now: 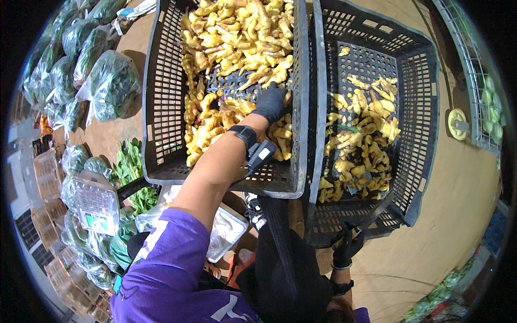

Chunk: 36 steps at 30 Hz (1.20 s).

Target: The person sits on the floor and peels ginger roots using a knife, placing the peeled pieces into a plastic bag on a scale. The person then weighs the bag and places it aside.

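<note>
My left hand (270, 101), in a dark glove, reaches into the left black plastic crate (163, 175), among pieces of ginger root (246, 30). Its fingers point away from me and are partly hidden, so I cannot tell whether they grip a piece. My right hand (347, 247), in a black glove, is low by the near edge of the right black plastic crate (418, 177). It holds a knife (375, 210) whose blade extends up over that crate's near end. More ginger root (365, 149) lies on the perforated floor of the right crate.
At left are bagged green vegetables (113, 87), loose leafy greens (135, 161) and a scale (96, 204). A white tray (230, 230) holding a plastic bag sits below the left crate. A wire rack (470, 76) with a caster wheel (457, 124) stands at right.
</note>
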Available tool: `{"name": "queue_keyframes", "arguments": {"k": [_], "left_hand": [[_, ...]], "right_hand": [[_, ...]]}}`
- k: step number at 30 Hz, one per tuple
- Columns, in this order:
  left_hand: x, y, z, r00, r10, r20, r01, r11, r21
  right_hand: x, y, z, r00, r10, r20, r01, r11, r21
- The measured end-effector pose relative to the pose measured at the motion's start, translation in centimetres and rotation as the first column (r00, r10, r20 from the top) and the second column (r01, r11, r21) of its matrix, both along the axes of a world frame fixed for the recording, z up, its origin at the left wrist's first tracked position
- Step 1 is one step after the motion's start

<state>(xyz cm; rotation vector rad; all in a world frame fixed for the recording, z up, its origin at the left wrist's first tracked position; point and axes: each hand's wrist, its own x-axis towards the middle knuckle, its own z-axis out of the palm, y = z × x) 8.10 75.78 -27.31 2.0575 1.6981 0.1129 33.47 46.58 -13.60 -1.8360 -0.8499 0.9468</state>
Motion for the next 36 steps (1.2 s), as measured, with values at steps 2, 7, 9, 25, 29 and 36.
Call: {"name": "queue_keyframes", "arguments": {"k": [2, 7, 9, 25, 29, 36], "left_hand": [[-5.0, 0.0, -3.9, 0.991, -0.051, -0.122, 0.025, 0.977, -0.212], [-3.6, -0.7, -1.3, 0.931, -0.346, 0.119, 0.359, 0.802, -0.478], [-4.0, -0.6, -0.9, 0.916, -0.381, 0.125, 0.391, 0.783, -0.484], [-15.2, -11.6, 14.2, 0.851, 0.215, 0.48, 0.111, 0.819, -0.563], [-14.1, -13.6, 17.0, 0.706, 0.309, 0.638, 0.044, 0.88, -0.473], [-11.0, -16.0, 21.7, 0.251, 0.511, 0.822, 0.015, 0.847, -0.531]], "right_hand": [[-0.9, 0.7, 0.6, 0.991, 0.079, -0.106, -0.082, 0.996, -0.025], [1.1, -1.5, -2.4, 0.999, -0.028, -0.029, 0.029, 0.999, 0.021], [1.4, -1.7, -2.9, 0.998, -0.014, 0.058, 0.011, 0.999, 0.05], [2.8, -2.4, -4.3, 1.0, 0.015, 0.021, -0.017, 0.995, 0.097], [3.8, -2.4, -4.1, 0.966, -0.021, -0.258, 0.019, 1.0, -0.011], [1.4, -1.0, -2.9, 0.983, 0.024, -0.183, 0.004, 0.988, 0.155]]}}
